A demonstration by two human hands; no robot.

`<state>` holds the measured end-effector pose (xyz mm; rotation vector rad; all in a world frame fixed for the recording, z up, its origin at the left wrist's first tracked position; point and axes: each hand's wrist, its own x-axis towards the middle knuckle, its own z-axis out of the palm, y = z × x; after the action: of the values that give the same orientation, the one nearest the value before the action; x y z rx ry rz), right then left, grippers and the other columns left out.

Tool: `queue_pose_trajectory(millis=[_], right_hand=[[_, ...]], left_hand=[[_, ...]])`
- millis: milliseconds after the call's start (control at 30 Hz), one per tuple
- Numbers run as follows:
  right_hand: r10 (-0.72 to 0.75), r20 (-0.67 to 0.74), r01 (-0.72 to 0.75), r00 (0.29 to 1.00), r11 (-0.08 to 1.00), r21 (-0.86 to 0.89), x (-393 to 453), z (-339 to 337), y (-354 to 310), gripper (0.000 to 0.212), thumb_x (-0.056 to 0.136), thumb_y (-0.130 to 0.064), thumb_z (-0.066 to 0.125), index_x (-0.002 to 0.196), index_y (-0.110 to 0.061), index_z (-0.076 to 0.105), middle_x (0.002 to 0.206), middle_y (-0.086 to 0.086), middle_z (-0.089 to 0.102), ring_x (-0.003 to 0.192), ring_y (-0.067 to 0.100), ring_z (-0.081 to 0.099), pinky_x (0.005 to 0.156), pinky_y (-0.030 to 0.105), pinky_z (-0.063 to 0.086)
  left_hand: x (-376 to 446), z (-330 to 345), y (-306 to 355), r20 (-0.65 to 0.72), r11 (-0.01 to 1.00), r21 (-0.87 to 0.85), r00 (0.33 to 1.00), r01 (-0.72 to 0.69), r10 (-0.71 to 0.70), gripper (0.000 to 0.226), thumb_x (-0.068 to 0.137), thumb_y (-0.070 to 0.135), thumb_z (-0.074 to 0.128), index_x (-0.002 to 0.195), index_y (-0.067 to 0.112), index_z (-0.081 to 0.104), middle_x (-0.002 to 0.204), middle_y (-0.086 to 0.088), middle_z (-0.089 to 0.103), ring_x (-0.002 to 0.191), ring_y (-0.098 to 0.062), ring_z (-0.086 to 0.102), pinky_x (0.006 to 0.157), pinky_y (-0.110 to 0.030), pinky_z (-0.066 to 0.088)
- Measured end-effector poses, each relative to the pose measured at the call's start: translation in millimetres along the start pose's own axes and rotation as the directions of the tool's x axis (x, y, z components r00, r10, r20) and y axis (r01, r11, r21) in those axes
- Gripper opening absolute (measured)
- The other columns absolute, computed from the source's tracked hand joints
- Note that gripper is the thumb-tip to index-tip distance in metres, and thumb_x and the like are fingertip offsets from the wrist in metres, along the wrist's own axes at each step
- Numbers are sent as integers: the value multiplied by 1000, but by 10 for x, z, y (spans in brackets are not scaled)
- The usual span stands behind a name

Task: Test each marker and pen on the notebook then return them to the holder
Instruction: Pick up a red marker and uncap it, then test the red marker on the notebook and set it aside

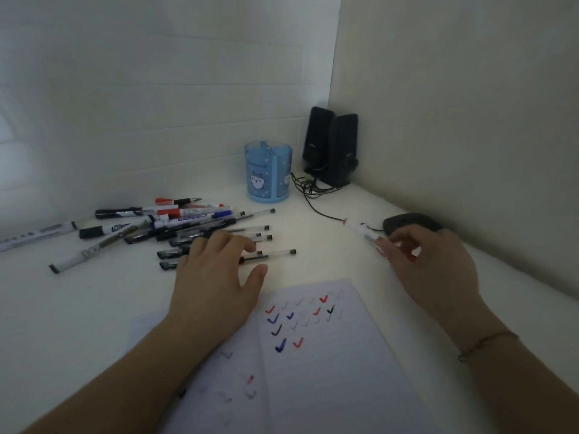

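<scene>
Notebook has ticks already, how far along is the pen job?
Done: the notebook carries red, blue and black ticks, so several were tested. In hand: the right hand holds a red pen; the left hand rests on the pile of pens. Left: the blue holder looks empty, so nothing is returned.

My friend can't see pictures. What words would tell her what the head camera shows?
A person's right hand holds a red-tipped pen above an open notebook covered in red, blue and black ticks, while the left hand rests on a pile of pens and markers on a white desk. A blue holder, two black speakers and a mouse sit behind.
</scene>
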<state>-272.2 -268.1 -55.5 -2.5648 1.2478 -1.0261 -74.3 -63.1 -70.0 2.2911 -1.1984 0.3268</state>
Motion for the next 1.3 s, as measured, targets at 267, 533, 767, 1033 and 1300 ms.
queue_pose_trajectory(millis=[267,533,767,1033,1300], right_hand=[[-62,39,69,997,977,-201,-31,181,-99,15,77,-41,67,78,-26,63,79,-4,57,83,24,49,73,35,43],[-415,370,425,831,903,60,512,422,-1338,23,91,-41,52,109,-30,59,100,-11,62,91,9,51,82,29,46],[-452,563,447,692,880,158,1061,1402,-2227,32,97,-17,44,123,-6,59,130,11,57,115,27,54,100,35,42],[-364,580,492,728,868,-73,1243,1893,-2342,23,94,-19,43,89,-9,63,107,11,65,100,29,57,89,30,36],[-354,449,368,821,928,60,1186,1717,-2219,16,90,-17,58,95,-4,65,97,13,66,89,28,62,80,38,54]], left_hand=[[27,34,18,16,999,0,999,44,-44,32,86,47,55,112,29,59,114,7,52,108,-20,43,91,-40,40],[105,-43,61,64,997,51,997,-50,46,27,93,47,40,107,29,56,101,9,61,90,-13,56,73,-28,42],[100,-52,43,155,990,84,983,-111,97,29,95,47,37,97,23,52,81,-1,58,73,-24,57,67,-34,46],[57,8,-37,46,994,94,998,-48,44,22,82,44,45,77,24,53,65,2,47,62,-27,56,57,-32,40],[99,2,-50,64,997,57,997,-57,53,28,88,34,45,64,20,40,58,2,35,53,-22,44,49,-25,25]])
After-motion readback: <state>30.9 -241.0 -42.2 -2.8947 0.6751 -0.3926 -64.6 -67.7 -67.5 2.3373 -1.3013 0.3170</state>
